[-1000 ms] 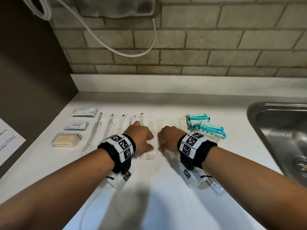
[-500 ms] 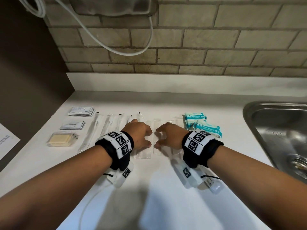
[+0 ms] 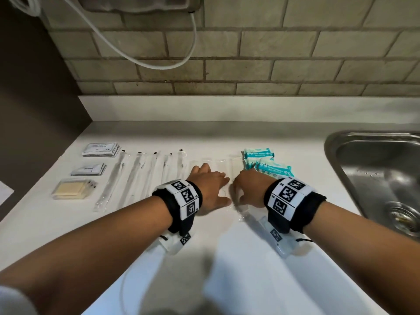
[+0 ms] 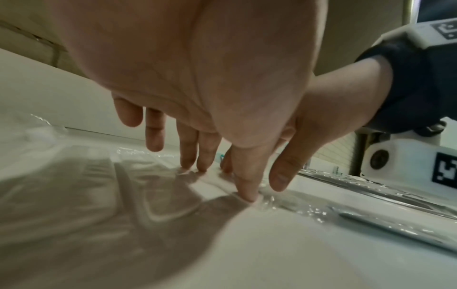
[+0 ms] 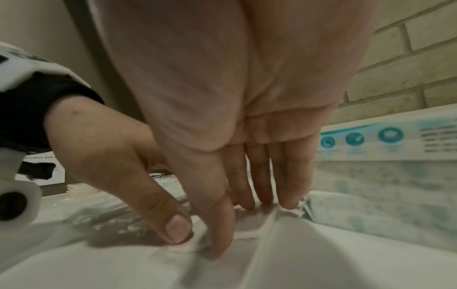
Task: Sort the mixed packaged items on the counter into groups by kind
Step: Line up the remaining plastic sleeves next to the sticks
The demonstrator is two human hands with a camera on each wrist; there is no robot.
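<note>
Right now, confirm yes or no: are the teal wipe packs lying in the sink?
No, the teal wipe packs lie on the white counter, left of the sink.

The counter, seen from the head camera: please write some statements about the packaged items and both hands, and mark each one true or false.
1. The teal wipe packs lie between the clear sleeves and the sink. True.
2. The left hand lifts a wipe pack. False: its straight fingers press on clear sleeves on the counter.
3. The yellowish pack lies at the left end. True.
4. The right hand is inside the sink. False: it rests on the clear sleeves.
</note>
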